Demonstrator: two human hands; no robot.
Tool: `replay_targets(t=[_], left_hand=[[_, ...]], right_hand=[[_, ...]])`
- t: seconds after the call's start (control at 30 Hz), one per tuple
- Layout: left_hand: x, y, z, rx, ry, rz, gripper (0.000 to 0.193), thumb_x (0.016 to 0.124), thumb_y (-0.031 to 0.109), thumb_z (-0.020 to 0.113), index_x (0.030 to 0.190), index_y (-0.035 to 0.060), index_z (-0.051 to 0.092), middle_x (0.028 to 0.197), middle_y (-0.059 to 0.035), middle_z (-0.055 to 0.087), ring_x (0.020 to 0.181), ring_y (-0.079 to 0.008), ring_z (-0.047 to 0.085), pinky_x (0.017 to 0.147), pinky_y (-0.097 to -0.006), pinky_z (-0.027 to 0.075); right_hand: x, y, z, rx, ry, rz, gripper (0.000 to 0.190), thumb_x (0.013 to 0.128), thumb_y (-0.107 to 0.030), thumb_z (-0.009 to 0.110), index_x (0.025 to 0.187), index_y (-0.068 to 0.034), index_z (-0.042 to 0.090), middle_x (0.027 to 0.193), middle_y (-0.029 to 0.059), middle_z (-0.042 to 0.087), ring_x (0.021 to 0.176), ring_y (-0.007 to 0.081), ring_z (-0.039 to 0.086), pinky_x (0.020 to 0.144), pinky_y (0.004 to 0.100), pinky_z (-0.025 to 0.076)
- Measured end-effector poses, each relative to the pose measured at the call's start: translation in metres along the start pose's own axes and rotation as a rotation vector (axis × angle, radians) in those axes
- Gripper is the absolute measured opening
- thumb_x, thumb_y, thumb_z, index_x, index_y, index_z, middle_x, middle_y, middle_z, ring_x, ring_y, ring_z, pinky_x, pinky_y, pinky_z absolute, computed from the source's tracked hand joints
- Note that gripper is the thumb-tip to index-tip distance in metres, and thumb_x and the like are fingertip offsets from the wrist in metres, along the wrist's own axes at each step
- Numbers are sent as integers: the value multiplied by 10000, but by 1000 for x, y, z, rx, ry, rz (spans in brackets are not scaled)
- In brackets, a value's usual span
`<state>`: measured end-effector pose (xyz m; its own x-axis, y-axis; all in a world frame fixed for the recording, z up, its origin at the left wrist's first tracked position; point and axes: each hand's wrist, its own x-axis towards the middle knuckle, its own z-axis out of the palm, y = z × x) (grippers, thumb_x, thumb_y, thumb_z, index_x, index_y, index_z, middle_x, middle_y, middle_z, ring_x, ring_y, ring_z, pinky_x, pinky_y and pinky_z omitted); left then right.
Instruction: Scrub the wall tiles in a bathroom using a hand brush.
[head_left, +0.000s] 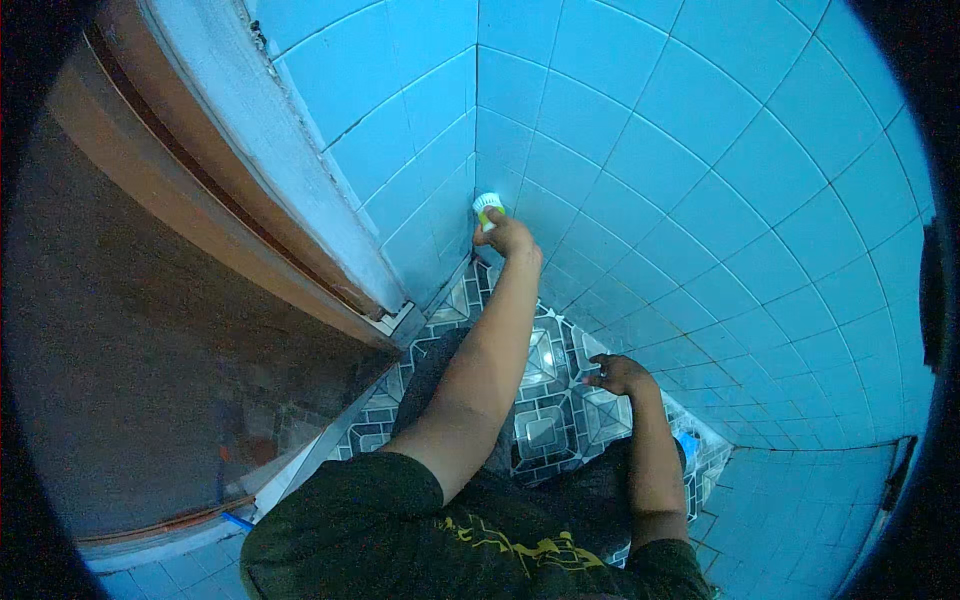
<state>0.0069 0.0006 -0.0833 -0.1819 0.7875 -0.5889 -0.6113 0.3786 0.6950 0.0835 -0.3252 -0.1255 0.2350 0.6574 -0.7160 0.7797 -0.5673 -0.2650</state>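
My left hand (507, 236) is closed around a scrub brush (490, 211) with white bristles and a yellow-green and white body. The brush is at the wall corner low down, against or very near the light blue wall tiles (559, 202); the exact contact cannot be told. Off to the right, my right hand (621, 375) hangs above the patterned floor tiles (541, 431) with its fingers apart and slightly curled, holding nothing. It is close to the foot of the right wall.
A door frame (300, 247) with a dark opening stands at the left, its raised sill (300, 465) running down along the floor. Tiled walls meet in front of me and close in on the right. A small blue thing (688, 444) lies beside my right forearm.
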Motion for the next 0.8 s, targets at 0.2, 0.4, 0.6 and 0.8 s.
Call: replay_targets(t=[0.2,0.4,0.6,0.8], left_hand=[[3,-2,0,9,-3,-23,519,1105,424,509,1394,54,287,1341,-268,544,1170,-374,609,988,-480,510],[-5,4,-2,47,0,-10,539,1107,412,504,1414,34,274,1350,-278,540,1195,-390,603,994,-490,509],[-18,17,0,263,-28,544,434,1094,355,541,1335,18,414,1285,-284,552,1132,-431,601,980,-510,486],[-14,31,0,203,-122,767,359,1084,306,558,1311,44,463,1230,-269,577,1136,-433,589,971,-517,468]], right_hand=[[-1,3,3,30,9,10,864,893,-661,730,1526,-111,525,1363,212,687,1285,394,641,1093,468,500],[6,8,8,-70,10,-14,905,896,-748,652,1532,-118,522,1408,198,660,1296,399,628,1105,476,489],[2,7,4,-78,6,-13,911,899,-754,641,1540,-120,516,1454,189,631,1307,397,620,1120,473,478],[-4,1,-2,-18,-15,32,926,879,-765,655,1551,-144,511,1469,186,621,1338,398,600,1135,487,468]])
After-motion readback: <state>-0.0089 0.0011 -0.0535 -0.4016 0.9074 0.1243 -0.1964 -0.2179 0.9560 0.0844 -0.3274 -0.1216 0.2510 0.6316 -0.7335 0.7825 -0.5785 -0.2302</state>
